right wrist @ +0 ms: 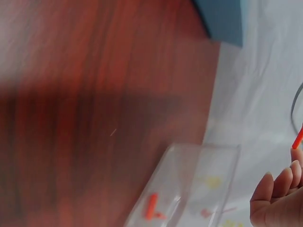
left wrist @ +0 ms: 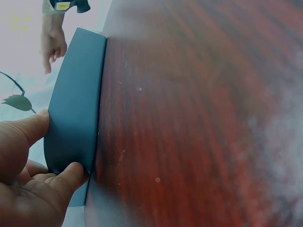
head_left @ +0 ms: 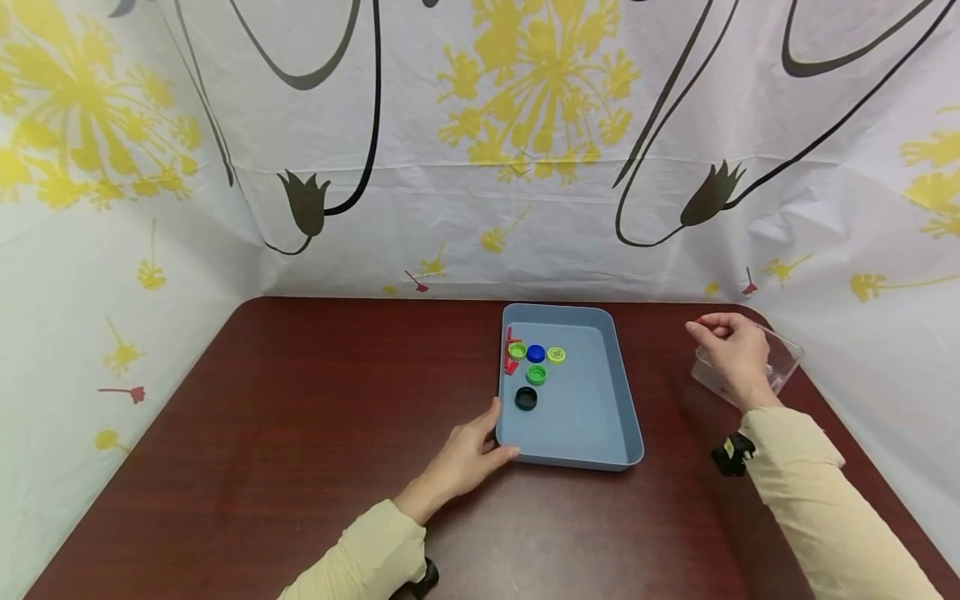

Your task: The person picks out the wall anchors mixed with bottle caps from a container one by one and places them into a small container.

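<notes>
The left hand grips the tray at its near-left corner. Right of the tray, the right hand pinches a red piece by the clear box. Inside the tray already: five discs, red bits; more red remains boxed.

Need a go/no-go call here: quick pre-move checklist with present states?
1. Red piece held: ok, at the fingertips of the right hand.
2. Tray held: ok, left hand grips it by its near left corner.
3. Bare room in the tray: ok, along its right side.
4. Way across to the tray: ok, only table shows between.
5. Clear box emptied: not ok, red bits show inside.
6. Clear box fully on the table: cannot tell, right hand hides part of it.
</notes>
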`<state>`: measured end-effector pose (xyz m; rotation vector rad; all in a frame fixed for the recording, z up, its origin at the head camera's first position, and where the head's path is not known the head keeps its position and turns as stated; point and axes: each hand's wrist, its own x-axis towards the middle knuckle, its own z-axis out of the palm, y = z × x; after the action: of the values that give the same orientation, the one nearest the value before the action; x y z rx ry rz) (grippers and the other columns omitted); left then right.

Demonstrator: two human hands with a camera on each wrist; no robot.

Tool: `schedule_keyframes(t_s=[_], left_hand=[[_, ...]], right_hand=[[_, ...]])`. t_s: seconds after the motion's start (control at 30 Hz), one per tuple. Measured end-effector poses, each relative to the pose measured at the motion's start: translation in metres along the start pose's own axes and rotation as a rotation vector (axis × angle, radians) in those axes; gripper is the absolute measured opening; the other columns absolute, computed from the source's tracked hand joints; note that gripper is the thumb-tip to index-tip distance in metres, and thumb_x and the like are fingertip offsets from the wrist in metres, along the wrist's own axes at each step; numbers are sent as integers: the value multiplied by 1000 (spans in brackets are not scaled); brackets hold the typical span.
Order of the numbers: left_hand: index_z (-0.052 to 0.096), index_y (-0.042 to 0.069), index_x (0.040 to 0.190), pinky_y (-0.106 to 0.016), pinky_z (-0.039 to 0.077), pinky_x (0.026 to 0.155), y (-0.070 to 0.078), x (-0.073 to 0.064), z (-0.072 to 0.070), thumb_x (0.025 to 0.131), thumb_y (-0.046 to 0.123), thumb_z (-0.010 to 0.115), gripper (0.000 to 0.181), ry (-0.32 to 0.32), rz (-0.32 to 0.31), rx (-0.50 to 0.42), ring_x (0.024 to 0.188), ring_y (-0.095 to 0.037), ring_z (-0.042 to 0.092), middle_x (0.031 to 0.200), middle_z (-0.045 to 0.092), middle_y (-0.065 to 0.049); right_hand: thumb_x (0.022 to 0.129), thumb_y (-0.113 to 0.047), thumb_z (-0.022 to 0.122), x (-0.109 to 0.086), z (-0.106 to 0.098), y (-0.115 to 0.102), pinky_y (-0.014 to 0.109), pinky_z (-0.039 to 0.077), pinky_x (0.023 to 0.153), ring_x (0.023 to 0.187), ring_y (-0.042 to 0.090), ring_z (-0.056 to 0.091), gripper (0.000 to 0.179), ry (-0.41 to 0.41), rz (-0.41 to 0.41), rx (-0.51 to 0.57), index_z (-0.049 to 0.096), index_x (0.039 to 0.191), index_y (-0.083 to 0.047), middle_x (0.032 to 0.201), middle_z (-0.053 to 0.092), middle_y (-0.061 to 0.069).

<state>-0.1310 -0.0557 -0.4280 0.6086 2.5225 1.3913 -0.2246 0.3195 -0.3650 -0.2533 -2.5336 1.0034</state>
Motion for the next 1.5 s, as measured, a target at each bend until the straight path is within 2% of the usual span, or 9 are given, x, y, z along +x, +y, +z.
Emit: schedule_keyframes(t_s=[0.17, 0.33, 0.43, 0.67, 0.73, 0.8, 0.9, 1.33, 1.5], left_hand=[[20, -5, 147, -35, 50, 93, -1, 1, 0, 92, 25, 62, 75, 9, 11, -1, 131, -29, 42, 152, 24, -20], [20, -5, 147, -34, 50, 93, -1, 1, -1, 92, 24, 62, 75, 9, 17, -1, 132, -28, 41, 152, 24, -20], [19, -4, 148, -35, 50, 94, -1, 1, -1, 93, 25, 61, 75, 5, 14, 1, 130, -29, 44, 152, 24, -19], [19, -3, 148, -36, 50, 94, -1, 0, -1, 92, 26, 61, 75, 0, 13, 10, 123, -30, 51, 152, 24, -19], [19, -4, 148, -36, 50, 94, -1, 0, 0, 92, 26, 61, 75, -1, 15, 10, 123, -30, 52, 152, 24, -19], [19, -3, 148, -36, 50, 94, -2, 0, -1, 92, 26, 61, 75, -2, 16, 11, 122, -30, 52, 152, 24, -19], [19, -3, 148, -36, 50, 94, -2, 0, -1, 93, 26, 61, 75, -3, 16, 10, 122, -30, 52, 152, 24, -19], [19, -4, 148, -35, 50, 94, -3, 0, -1, 93, 26, 61, 75, -3, 22, 7, 121, -30, 53, 152, 25, -19], [19, -3, 148, -35, 49, 94, -3, 0, -1, 93, 26, 61, 75, -5, 19, 3, 122, -30, 52, 152, 24, -19]], right_hand=[[89, -33, 65, 0, -7, 17, 20, 36, 57, 61, -8, 38, 37, 9, 35, -94, 66, 103, 0, 75, 51, -6], [87, -24, 67, -1, -8, 30, 31, 40, 63, 58, -13, 33, 33, 15, -13, -167, 66, 101, 6, 83, 62, 20], [86, -19, 68, -2, -8, 36, 43, 43, 71, 56, -10, 39, 30, 18, -38, -176, 66, 98, 9, 88, 67, 28], [89, -21, 65, -6, -9, 43, 55, 41, 82, 45, 2, 52, 34, -70, 1, -174, 62, 102, 10, 89, 67, 29], [88, -22, 65, -6, -9, 45, 54, 41, 80, 52, 10, 59, 35, -78, 5, -174, 62, 102, 10, 89, 67, 29], [88, -23, 66, -6, -8, 46, 54, 41, 78, 71, 25, 62, 36, -82, 12, -178, 63, 101, 10, 88, 67, 28], [88, -24, 66, -6, -7, 47, 53, 41, 76, 91, 42, 53, 37, -86, 16, -179, 63, 100, 10, 91, 66, 29], [89, -26, 64, -6, -6, 49, 59, 38, 85, 98, 48, 49, 40, -96, 17, -176, 64, 102, 12, 101, 63, 32], [90, -25, 64, -4, -7, 45, 56, 40, 82, 90, 43, 55, 37, -73, -4, -179, 64, 102, 11, 94, 65, 30]])
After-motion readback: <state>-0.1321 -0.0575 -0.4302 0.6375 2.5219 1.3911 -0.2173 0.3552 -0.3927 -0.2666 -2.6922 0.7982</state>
